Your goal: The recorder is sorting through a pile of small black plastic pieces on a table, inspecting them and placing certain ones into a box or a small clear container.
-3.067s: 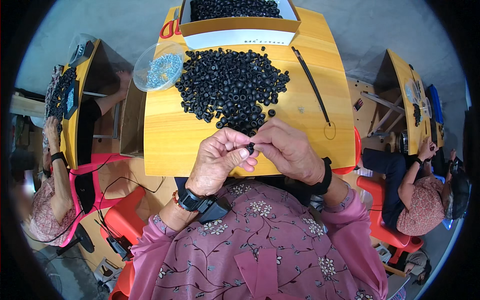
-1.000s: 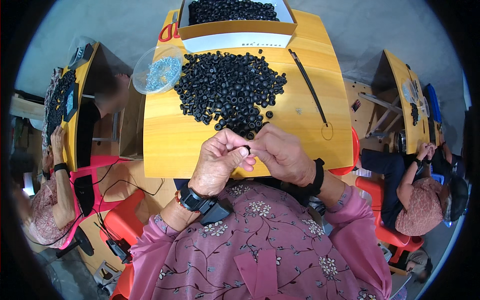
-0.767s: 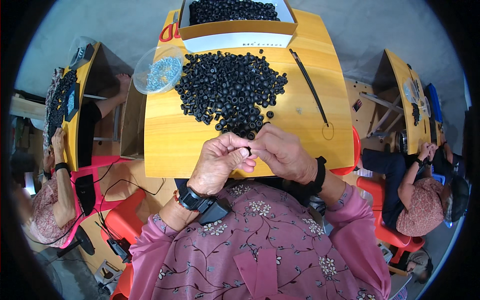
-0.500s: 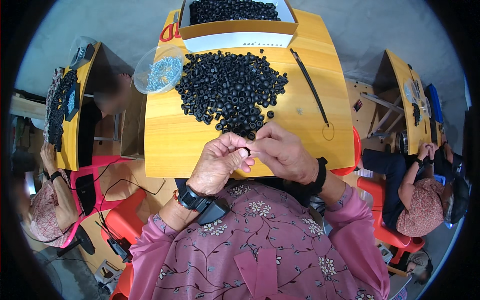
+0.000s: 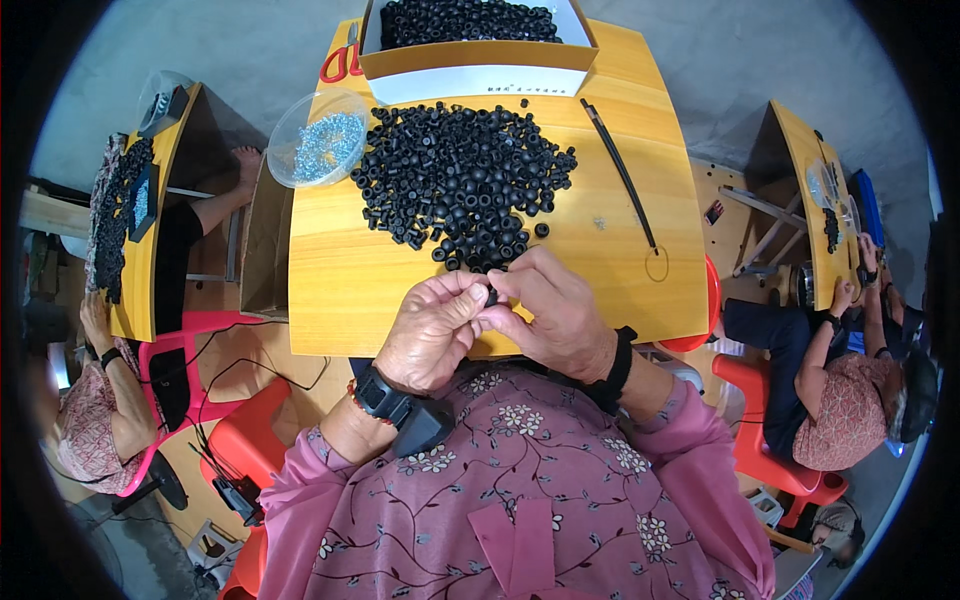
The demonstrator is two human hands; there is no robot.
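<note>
Near the front edge of the table, my left hand (image 5: 432, 328) pinches a small round black rubber piece (image 5: 491, 296) between thumb and fingers. My right hand (image 5: 552, 312) meets it there, its thumb and fingertips closed on the same piece. Whether a second small part sits between the fingertips I cannot make out. Just beyond my fingers lies a big loose pile of small black rubber pieces (image 5: 455, 175), some domed and some ring-shaped with a hole. The nearest pieces of the pile almost touch my fingertips.
Left of the pile stands a clear round tub (image 5: 283, 150) with light-blue beads. At the back are an open cardboard box (image 5: 475, 84) of black pieces and red-handled scissors (image 5: 340, 64). A thin black rod (image 5: 618, 170) lies at right. Co-workers sit at tables on both sides.
My right hand has turned and lowered slightly, its fingers now around the black piece. My left hand stays almost still. The co-worker at right has moved their hands apart.
</note>
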